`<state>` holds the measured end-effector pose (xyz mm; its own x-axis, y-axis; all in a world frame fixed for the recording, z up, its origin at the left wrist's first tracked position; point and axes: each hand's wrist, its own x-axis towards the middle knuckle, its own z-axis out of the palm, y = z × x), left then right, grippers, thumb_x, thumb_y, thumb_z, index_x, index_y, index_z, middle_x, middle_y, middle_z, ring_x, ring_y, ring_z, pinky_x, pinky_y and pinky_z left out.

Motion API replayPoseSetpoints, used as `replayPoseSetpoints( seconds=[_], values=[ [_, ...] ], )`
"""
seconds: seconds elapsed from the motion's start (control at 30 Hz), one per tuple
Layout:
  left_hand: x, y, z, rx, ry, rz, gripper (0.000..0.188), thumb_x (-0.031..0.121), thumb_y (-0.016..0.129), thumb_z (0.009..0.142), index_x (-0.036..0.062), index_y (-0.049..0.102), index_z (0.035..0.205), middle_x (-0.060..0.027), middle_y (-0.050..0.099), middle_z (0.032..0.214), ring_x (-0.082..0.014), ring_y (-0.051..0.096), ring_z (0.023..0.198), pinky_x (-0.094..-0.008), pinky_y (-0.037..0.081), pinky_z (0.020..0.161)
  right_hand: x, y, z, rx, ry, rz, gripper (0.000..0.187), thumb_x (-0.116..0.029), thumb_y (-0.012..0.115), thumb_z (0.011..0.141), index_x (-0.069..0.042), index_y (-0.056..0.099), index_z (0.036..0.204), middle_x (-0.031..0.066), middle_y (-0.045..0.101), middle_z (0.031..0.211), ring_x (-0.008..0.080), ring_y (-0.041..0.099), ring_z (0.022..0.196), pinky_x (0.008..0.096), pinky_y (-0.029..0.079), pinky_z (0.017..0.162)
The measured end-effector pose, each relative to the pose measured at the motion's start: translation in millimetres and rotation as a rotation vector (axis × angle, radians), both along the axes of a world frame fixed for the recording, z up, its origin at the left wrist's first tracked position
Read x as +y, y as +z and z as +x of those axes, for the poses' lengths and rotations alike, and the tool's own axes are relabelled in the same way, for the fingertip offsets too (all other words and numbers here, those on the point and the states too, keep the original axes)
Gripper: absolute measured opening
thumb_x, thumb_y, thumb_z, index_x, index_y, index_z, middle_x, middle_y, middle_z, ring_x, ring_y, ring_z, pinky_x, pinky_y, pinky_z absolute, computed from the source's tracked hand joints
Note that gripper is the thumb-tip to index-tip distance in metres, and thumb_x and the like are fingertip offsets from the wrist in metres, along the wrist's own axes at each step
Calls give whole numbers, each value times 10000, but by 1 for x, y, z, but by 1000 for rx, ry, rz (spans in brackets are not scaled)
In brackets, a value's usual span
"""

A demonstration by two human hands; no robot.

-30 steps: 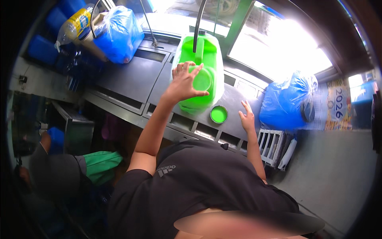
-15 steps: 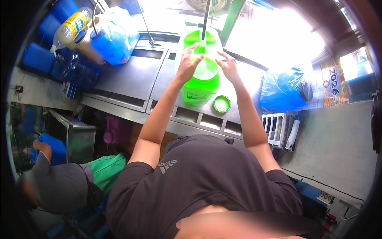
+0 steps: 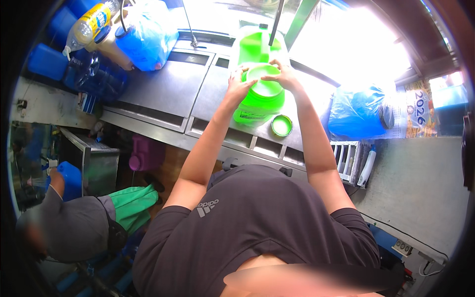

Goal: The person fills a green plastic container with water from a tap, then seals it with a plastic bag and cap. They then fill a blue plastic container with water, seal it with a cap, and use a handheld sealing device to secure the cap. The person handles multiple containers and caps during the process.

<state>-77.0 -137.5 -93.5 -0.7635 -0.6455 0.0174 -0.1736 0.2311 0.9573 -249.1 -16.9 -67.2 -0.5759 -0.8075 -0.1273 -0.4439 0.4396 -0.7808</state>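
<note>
A bright green plastic container (image 3: 256, 110) stands upright on the metal counter, with a wide, round, pale green top (image 3: 267, 87). I cannot tell whether that top is a lid or the mouth. My left hand (image 3: 241, 85) curls its fingers and thumb about the left side of the round top. On the opposite side, my right hand (image 3: 286, 78) grips the rim with its thumb laid across it. Right behind stands a second green jug (image 3: 250, 47) with a handle. A small round cap with a dark green rim (image 3: 282, 125) lies on the counter by the container's right front.
Blue jugs under plastic bags stand at the left (image 3: 148, 47) and right (image 3: 357, 119). A metal spout (image 3: 277, 22) hangs over the rear jug. A white rack (image 3: 345, 161) sits right of my forearm. Another person (image 3: 74, 222) works at lower left, holding a blue jug (image 3: 71, 179).
Both hands have come down from above the green container and closed on its round top. The whole view has shifted slightly, moving the counter things a little right in the picture.
</note>
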Motion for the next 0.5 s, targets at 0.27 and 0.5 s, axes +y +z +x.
replayPoseSetpoints(
  seconds=[0.27, 0.5],
  values=[
    [-1, -5, 1, 45, -4, -108, 575, 241, 742, 832, -2, 522, 1304, -202, 478, 1402, -297, 441, 1306, -377, 359, 1081, -1, -16, -2, 25, -7, -28, 737, -502, 865, 648, -106, 541, 1179, 219, 627, 1147, 359, 579, 1126, 450, 453, 950],
    [22, 24, 35, 289, 53, -549, 423, 254, 754, 827, 83, 615, 1188, -136, 575, 1270, -328, 528, 1201, -408, 429, 1026, 3, -8, 4, -20, 1, -39, 708, -469, 858, 673, -108, 534, 1188, 216, 624, 1152, 354, 580, 1122, 449, 452, 946]
  ],
)
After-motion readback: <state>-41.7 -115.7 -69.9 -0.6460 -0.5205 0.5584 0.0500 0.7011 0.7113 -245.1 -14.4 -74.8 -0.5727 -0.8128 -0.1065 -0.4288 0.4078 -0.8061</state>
